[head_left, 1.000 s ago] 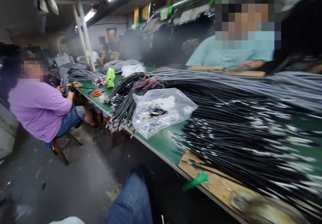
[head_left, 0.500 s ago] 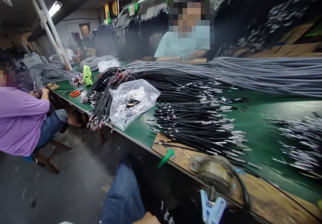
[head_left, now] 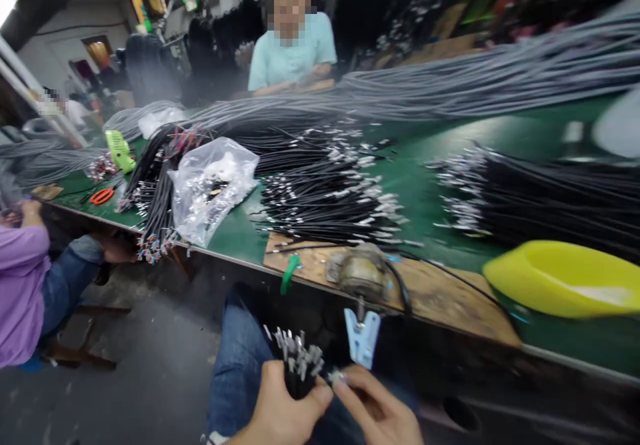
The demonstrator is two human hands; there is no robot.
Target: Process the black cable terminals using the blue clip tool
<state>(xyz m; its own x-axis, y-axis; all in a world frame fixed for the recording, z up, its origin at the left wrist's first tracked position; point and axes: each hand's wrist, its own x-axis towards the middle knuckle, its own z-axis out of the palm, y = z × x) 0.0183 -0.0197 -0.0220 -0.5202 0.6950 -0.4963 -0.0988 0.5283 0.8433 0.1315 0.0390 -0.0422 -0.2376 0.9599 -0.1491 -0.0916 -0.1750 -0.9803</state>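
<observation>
My left hand (head_left: 283,405) is wrapped round a bundle of black cables (head_left: 299,365), their silvery ends pointing up above my lap. Just right of it, my right hand (head_left: 377,405) pinches at a small pale, shiny end beside the bundle; blur hides exactly what is between the fingertips. A light blue clip (head_left: 361,341) hangs from a small motor-like device (head_left: 360,271) at the table edge, just above my right hand. Black cables with whitish ends (head_left: 330,198) lie in a pile behind the device.
On the green table (head_left: 415,218) are a clear plastic bag (head_left: 213,185), a yellow scoop-like container (head_left: 560,278), more black cables (head_left: 550,191), grey cables (head_left: 425,95), orange-handled scissors (head_left: 102,196) and a green fan (head_left: 120,151). One person (head_left: 293,51) sits opposite, another (head_left: 23,285) at left.
The view has swung right and down. Both my hands and the held cable bundle have come into sight; before, only part of one hand showed at the bottom edge.
</observation>
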